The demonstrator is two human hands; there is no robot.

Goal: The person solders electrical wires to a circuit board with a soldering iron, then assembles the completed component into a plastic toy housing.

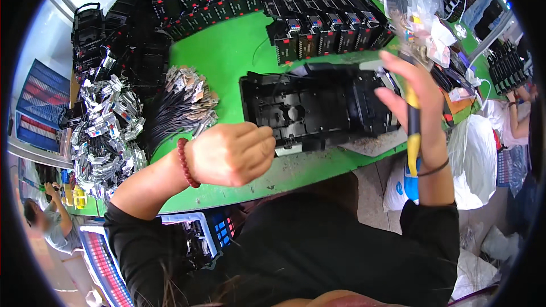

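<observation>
A black open-topped plastic housing [313, 108] lies on the green tabletop in front of me, its hollow inside showing ribs and a round feature. My left hand [236, 153] is closed at the housing's near left corner; whatever its fingers may hold is hidden. Over the housing's right end is my right hand [415, 94], thumb and forefinger stretched apart toward it. A slim tool with a yellow-and-black handle [413, 131] runs along that palm and down past the wrist, kept in the hand. The tool's far end is blurred, so its kind is unclear.
Rows of black units [324, 28] line the table's back. On the left are a heap of silver metal parts [108, 131] and a bundle of black cables [185, 102]. Plastic bags [424, 0] crowd the back right; a white sack [472, 159] stands beyond my right arm. Other people work at both sides.
</observation>
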